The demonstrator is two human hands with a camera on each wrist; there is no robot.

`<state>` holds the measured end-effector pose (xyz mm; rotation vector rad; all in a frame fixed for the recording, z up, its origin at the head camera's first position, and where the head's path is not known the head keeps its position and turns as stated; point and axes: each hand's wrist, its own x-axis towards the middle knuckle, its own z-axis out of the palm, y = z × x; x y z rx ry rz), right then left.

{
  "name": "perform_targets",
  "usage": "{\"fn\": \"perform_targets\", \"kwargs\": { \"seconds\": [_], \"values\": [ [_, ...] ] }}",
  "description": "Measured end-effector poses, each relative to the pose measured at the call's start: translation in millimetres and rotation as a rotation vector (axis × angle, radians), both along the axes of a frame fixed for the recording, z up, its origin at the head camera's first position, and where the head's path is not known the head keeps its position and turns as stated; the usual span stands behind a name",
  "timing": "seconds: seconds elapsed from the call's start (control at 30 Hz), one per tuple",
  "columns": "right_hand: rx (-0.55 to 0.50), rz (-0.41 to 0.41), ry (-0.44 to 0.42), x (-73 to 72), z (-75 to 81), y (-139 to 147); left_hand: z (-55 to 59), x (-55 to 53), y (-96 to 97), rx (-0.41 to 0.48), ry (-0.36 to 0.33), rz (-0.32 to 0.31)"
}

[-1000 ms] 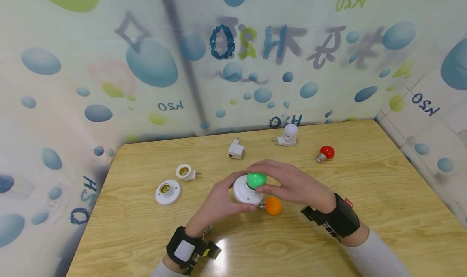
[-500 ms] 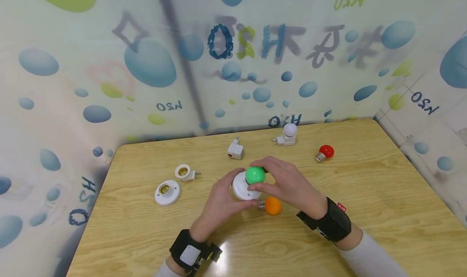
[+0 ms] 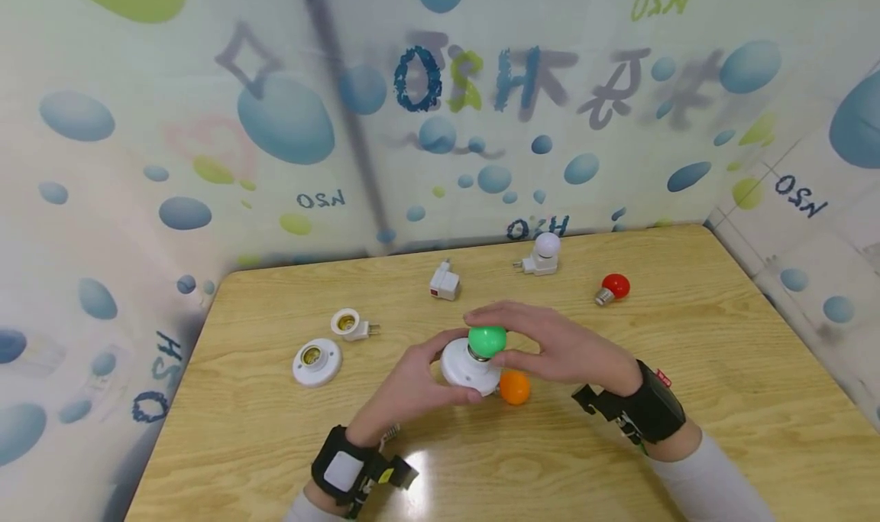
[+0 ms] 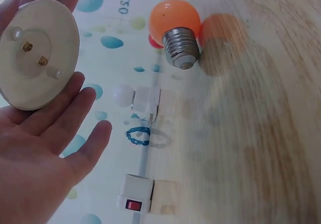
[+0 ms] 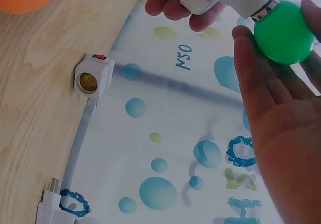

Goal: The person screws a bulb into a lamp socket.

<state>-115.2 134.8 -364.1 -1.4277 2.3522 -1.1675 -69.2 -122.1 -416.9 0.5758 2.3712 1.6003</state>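
My left hand (image 3: 412,388) holds a round white lamp holder (image 3: 459,367) by its rim, above the table. The holder's underside, with two brass screws, faces the left wrist camera. A green light bulb (image 3: 486,342) sits in its socket, tilted toward my right hand (image 3: 567,346), whose thumb and fingers pinch the bulb's globe from both sides. A narrow band of metal thread (image 5: 266,9) shows between socket and globe in the right wrist view. Just beyond the holder lies an orange bulb (image 3: 515,388), its screw base mostly hidden in the head view but plain in the left wrist view.
At left are another round lamp holder (image 3: 317,363) and a plug-in socket (image 3: 353,325). Toward the wall stand a switched plug adapter (image 3: 444,281) and a plug-in socket with a white bulb (image 3: 546,248). A red bulb (image 3: 616,286) lies right. One screw base (image 3: 392,432) peeks out beside my left wrist.
My right fingers have shifted round the green bulb. Bulb and holder have moved slightly right and toward me, and the holder now covers most of the orange bulb's screw base.
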Motion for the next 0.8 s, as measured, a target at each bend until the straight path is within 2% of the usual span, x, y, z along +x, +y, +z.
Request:
{"fn": "perform_targets", "kwargs": {
  "seconds": [0.13,0.27,0.4,0.57,0.7,0.8],
  "values": [
    [-0.013,-0.013,0.025,0.6,1.3,2,1.4,1.1,0.4,0.035,-0.021,0.007],
    [-0.065,-0.037,0.101,1.5,0.7,0,2.2,3.0,3.1,0.049,-0.001,0.052],
    [-0.112,-0.068,0.175,2.2,-2.2,-5,1.2,3.5,7.5,0.018,0.053,0.114],
    [-0.147,-0.123,0.218,4.8,-4.8,-10,-1.6,5.5,14.5,-0.037,0.12,0.213],
    [-0.174,-0.171,0.257,6.6,-5.6,-14,-1.7,8.3,22.2,-0.052,0.194,0.295],
    [-0.195,-0.195,0.282,6.8,-7.4,-17,-3.5,10.2,27.3,-0.1,0.258,0.346]
  ]
}}
